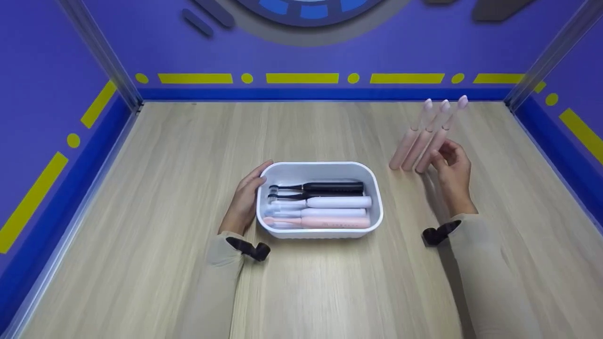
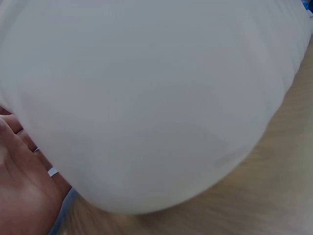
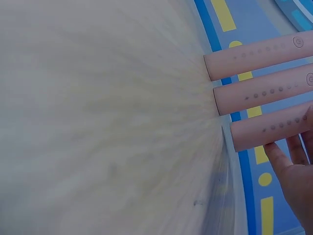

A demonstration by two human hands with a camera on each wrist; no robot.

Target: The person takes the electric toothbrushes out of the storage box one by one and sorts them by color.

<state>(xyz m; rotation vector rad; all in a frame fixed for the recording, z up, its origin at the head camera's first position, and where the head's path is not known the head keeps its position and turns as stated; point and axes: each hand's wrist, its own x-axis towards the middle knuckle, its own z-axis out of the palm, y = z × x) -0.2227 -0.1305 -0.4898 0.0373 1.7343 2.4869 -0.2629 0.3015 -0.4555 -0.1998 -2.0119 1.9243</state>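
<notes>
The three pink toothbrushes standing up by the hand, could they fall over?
Yes, they might. The three pink toothbrushes stand close together on narrow bases, leaning a bit, with the right hand right beside the nearest one. A small nudge could knock one into the others. The white bin is already packed with toothbrushes lying side by side, so adding more could be a squeeze, though the left hand steadies it.

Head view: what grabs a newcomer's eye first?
Three pink toothbrushes stand side by side on the wooden table, right of centre, with the right hand at the nearest one; whether it grips is unclear. At centre sits a white tub holding black, white and pink toothbrushes lying flat, and the left hand rests against its left wall.
</notes>
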